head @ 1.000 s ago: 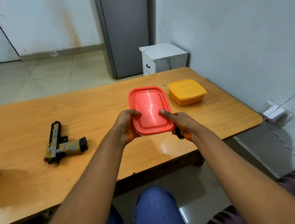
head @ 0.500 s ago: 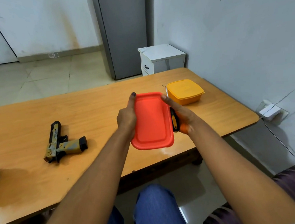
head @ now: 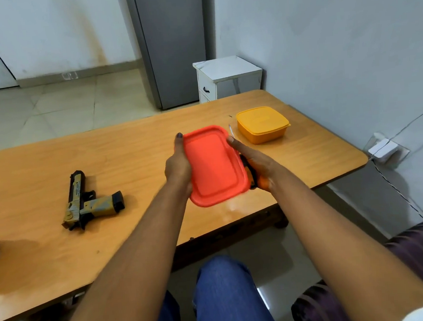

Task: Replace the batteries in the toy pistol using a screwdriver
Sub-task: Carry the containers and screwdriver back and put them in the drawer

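While our left hand [head: 178, 166] and right hand [head: 257, 165] clamped one red box [head: 216, 166], the right also pinching one screwdriver [head: 250, 172], either could have slipped. We counted one toy pistol [head: 87, 201] lying well left on the table [head: 48, 249], and one yellow box [head: 262, 124].

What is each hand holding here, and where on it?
Both hold the red container by its long edges: left hand on the left edge, right hand on the right, also gripping a screwdriver.
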